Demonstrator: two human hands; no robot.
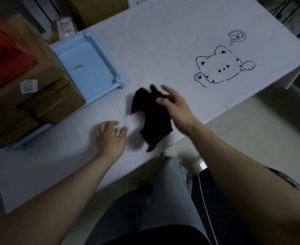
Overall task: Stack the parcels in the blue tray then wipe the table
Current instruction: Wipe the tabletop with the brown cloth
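Head view: right hand (175,106), fingers loosely spread, thumb against the dark brown cloth (151,119); blur hides whether it pinches the fabric. Left hand (110,137), flat and wide on the white table (163,41), holding nothing. Cloth: crumpled, between the hands, touching the right, just apart from the left thumb; long axis runs far to near, near tip past the table edge. Right hand nearer, so likely the wiping hand. Blue tray (89,68): far-left, brown cardboard parcels (53,101) stacked in it, so stacking looks done. Cat drawing (221,68): far-right on the table.
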